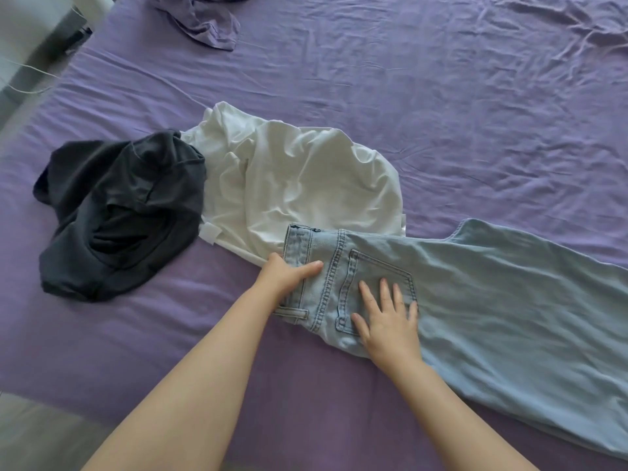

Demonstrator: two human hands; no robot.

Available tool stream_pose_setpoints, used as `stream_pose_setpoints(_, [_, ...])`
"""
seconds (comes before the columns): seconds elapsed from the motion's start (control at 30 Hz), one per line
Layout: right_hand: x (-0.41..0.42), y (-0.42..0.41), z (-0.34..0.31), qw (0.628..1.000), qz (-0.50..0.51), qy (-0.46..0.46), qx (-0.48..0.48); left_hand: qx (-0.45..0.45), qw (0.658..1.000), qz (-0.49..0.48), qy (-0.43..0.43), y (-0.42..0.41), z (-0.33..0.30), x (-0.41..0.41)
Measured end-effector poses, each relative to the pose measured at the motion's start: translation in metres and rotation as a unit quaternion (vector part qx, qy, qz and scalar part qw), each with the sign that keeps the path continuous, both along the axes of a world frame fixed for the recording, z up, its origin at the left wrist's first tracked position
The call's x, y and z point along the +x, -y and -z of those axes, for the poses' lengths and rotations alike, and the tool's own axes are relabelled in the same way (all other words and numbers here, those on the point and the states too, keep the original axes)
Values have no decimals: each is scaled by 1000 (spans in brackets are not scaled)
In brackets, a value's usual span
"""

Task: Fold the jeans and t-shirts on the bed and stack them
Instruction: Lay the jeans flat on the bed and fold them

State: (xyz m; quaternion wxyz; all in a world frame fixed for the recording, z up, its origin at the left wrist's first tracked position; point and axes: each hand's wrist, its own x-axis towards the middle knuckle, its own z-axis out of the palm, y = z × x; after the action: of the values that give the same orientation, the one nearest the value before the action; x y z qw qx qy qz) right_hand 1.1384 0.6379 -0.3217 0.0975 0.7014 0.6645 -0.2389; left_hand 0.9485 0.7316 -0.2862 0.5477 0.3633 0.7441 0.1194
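Observation:
Light blue jeans point(492, 300) lie on the purple bed, folded lengthwise, legs running off to the right, back pocket up. My left hand point(287, 275) grips the waistband, thumb on top and fingers tucked under the edge. My right hand point(385, 317) lies flat with spread fingers on the back pocket. A crumpled white t-shirt point(299, 185) lies just behind the jeans, its near edge under the waistband. A crumpled dark grey t-shirt point(119, 212) sits to its left, touching it.
A purple garment or pillowcase point(204, 22) lies bunched at the far top of the bed point(441, 96). The bed's left edge point(51, 83) borders the floor and a white cable point(27, 69). The near edge runs along the bottom left.

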Motion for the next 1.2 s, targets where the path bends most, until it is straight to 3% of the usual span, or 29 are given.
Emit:
stream_pose_setpoints(0.07, [0, 3, -4, 1000, -3, -10, -1, 38, 990, 108, -86, 1, -9, 2])
stream_pose_setpoints(0.13, [-1, 7, -7, 1000, -1, -17, -1, 75, 957, 192, -206, 3, -23, 7])
stream_pose_setpoints(0.27, [-7, 9, -12, 1000, 3, -31, -6, 108, 925, 211, -296, 5, -43, 12])
stream_pose_setpoints(0.4, [-12, 13, -15, 999, 0, -52, -11, 103, 957, 166, -215, 7, -52, 4])
stream_pose_setpoints(0.57, [-29, 22, -16, 990, -19, -135, -43, 31, 998, 15, -43, 13, -61, -23])
stream_pose_setpoints(0.7, [-26, 23, -8, 992, 68, -101, 26, -1, 982, -145, 124, 25, -57, -16])
stream_pose_setpoints(0.8, [-12, 26, -2, 997, 43, -56, -27, 19, 971, -161, 175, 27, -58, 6])
stream_pose_setpoints(0.87, [-1, 22, -6, 992, 24, -107, -61, 32, 969, -147, 197, 29, -59, 25])
stream_pose_setpoints(0.93, [16, 11, -21, 954, 122, -261, -77, 48, 966, -131, 218, 34, -63, 47])
stream_pose_setpoints(1.0, [36, 4, -43, 854, 277, -433, -83, 80, 968, -94, 220, 39, -68, 70])
stream_pose_setpoints(1.07, [58, 1, -64, 776, 357, -514, -77, 119, 974, -31, 192, 45, -72, 95])
stream_pose_setpoints(1.2, [104, -3, -87, 651, 399, -643, -62, 119, 969, 107, 191, 65, -79, 161])
